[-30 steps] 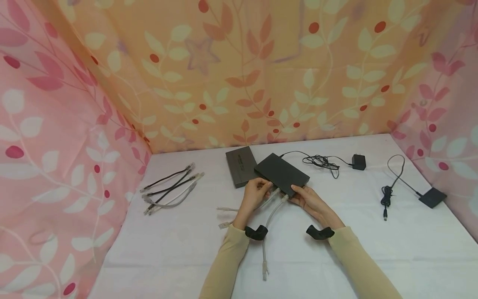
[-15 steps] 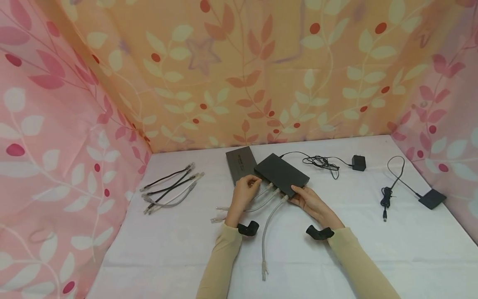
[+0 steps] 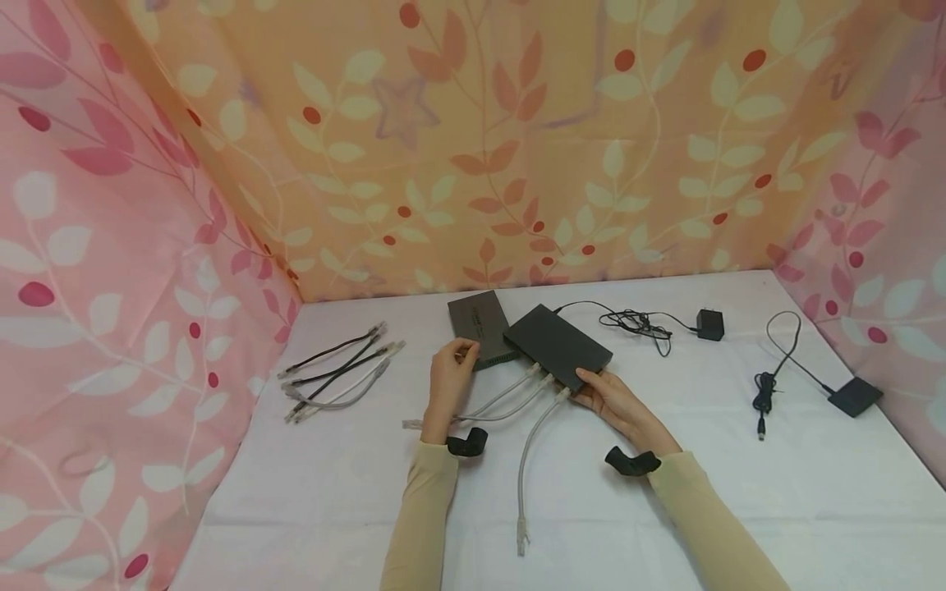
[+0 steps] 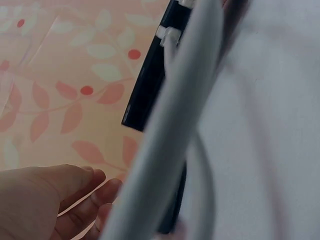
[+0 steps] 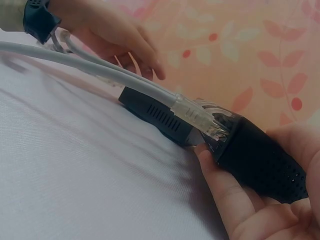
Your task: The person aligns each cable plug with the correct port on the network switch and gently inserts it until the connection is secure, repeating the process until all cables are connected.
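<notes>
My right hand [image 3: 613,400] grips the near right corner of a black network switch [image 3: 557,341], thumb on top and fingers beneath. Three grey network cables [image 3: 526,460] are plugged into its near edge; in the right wrist view one clear plug [image 5: 192,114] sits in a port right by my fingers. My left hand [image 3: 449,373] holds nothing, its fingers loosely bent near the front of a second, dark grey switch [image 3: 480,322]. Two of the plugged cables run under the left wrist. In the left wrist view a blurred cable [image 4: 165,125] crosses in front of that hand [image 4: 60,200].
Several loose network cables [image 3: 336,375] lie in a bunch at the left. A thin power lead runs from the held switch to a black adapter [image 3: 710,324]. A second adapter [image 3: 855,396] with a bundled cord lies far right. Patterned cloth hangs behind and at both sides.
My left hand has let go at the switch's port edge and moved left, towards the dark grey switch. A third plugged cable now shows. The right hand keeps its hold in place.
</notes>
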Tool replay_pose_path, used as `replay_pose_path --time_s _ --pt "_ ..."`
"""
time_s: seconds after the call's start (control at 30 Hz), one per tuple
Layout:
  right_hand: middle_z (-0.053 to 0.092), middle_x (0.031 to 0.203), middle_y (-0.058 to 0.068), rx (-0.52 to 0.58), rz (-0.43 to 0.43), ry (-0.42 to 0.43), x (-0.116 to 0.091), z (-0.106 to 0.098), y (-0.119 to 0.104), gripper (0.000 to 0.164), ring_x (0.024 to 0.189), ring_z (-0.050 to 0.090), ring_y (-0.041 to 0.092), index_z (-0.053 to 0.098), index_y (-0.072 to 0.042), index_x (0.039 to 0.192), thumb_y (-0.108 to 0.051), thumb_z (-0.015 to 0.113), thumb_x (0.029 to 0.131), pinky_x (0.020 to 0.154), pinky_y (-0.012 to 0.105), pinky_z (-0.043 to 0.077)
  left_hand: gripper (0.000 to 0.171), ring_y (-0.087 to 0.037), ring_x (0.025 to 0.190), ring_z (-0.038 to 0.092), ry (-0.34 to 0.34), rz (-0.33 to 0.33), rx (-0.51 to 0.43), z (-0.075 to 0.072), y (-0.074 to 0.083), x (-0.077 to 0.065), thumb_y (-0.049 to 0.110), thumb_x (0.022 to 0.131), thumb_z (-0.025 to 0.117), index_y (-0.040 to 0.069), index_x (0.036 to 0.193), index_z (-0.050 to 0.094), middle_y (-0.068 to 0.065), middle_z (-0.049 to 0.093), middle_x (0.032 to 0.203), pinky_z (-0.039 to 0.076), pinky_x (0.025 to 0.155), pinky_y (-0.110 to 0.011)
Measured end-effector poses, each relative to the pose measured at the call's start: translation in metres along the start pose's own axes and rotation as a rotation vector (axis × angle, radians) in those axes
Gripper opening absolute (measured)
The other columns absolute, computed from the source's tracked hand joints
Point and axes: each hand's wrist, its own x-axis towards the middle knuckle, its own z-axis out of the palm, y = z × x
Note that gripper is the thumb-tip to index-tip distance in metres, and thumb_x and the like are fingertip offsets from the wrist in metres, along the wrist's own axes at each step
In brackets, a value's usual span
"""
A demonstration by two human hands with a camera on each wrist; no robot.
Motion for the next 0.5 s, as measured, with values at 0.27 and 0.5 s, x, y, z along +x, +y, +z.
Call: replay_pose_path --time_s 0.27,0.5 --pt "0.048 0.116 0.001 0.013 -0.007 -0.013 0.0 0.0 0.001 0.059 0.1 0.056 0.01 0.007 0.002 0.138 -0.015 0.041 0.093 0.081 0.026 0.047 0.018 -0.011 0.06 0.055 0.083 -0.043 0.037 -0.02 -0.011 0.003 0.023 0.085 0.057 0.008 0.089 0.067 0.002 0.063 0.074 0.043 0.053 -0.026" --pt "0.048 0.117 0.001 0.012 -0.008 -0.012 0.0 0.0 0.001 0.059 0.099 0.056 0.01 0.007 0.002 0.138 -0.015 0.041 0.093 0.081 0.026 0.047 0.019 -0.015 0.063 0.054 0.148 -0.086 0.078 -0.042 -0.024 0.004 0.023 0.085 0.057 0.007 0.09 0.066 -0.002 0.063 0.076 0.041 0.054 -0.027"
